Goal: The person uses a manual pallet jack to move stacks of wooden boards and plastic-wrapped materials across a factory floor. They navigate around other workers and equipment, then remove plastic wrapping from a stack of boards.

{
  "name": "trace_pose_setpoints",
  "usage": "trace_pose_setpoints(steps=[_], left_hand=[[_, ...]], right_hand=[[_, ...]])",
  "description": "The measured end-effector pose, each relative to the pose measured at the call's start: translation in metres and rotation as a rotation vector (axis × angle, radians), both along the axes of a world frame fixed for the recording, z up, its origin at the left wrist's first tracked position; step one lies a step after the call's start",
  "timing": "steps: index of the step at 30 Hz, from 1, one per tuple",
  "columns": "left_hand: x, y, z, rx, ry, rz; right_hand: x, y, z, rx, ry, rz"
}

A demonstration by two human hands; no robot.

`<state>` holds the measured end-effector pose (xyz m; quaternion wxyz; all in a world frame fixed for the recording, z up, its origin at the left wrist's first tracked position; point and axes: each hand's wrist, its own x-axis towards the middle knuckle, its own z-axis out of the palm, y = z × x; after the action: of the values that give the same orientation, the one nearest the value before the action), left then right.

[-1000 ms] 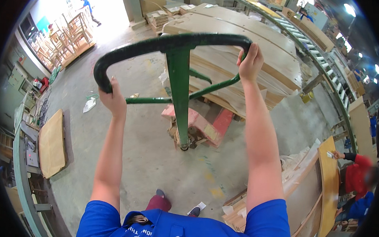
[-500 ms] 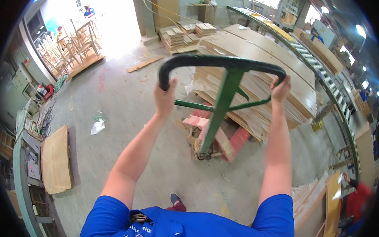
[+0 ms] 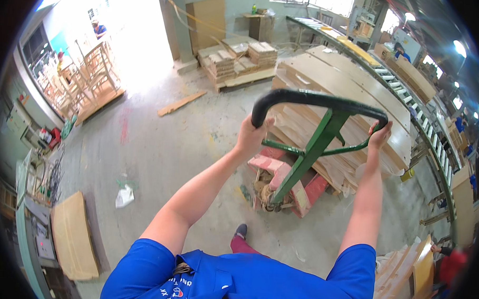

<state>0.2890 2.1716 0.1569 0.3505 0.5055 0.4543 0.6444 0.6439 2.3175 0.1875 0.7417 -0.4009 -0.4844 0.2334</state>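
Observation:
Both my arms reach forward to the green pallet jack handle [image 3: 309,152], whose top loop has a black grip [image 3: 304,97]. My left hand [image 3: 252,135] is closed around the loop's left side, and my right hand [image 3: 379,136] around its right side. The handle leans to the right and joins the red, worn pallet jack body [image 3: 268,169] low on the floor. Beyond it lies a large stack of flat boards [image 3: 326,73] with plastic film along its side; the jack's forks are hidden from view there.
A pallet of short wooden pieces [image 3: 221,64] stands ahead, near a bright doorway with wooden chairs [image 3: 97,65]. A loose plank [image 3: 181,102] and white scrap [image 3: 124,196] lie on the floor. A roller conveyor [image 3: 395,78] runs along the right. A co-worker's red sleeve [image 3: 453,267] shows at lower right.
The handle and both my hands have shifted right and slightly down in view, with the handle leaning more to the right. My grip stays closed on it.

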Motion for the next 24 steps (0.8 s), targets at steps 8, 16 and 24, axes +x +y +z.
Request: trace_pose_setpoints(steps=[8, 16, 24], left_hand=[[-0.079, 0.110, -0.007, -0.059, -0.038, -0.343], [-0.143, 0.247, -0.017, -0.232, -0.533, -0.921], [-0.194, 0.395, -0.014, -0.342, -0.370, -1.023]], right_hand=[[-0.055, 0.060, 0.008, -0.092, 0.117, -0.006], [-0.108, 0.055, 0.016, -0.149, 0.238, -0.243], [-0.231, 0.033, 0.019, -0.090, 0.347, -0.589]])
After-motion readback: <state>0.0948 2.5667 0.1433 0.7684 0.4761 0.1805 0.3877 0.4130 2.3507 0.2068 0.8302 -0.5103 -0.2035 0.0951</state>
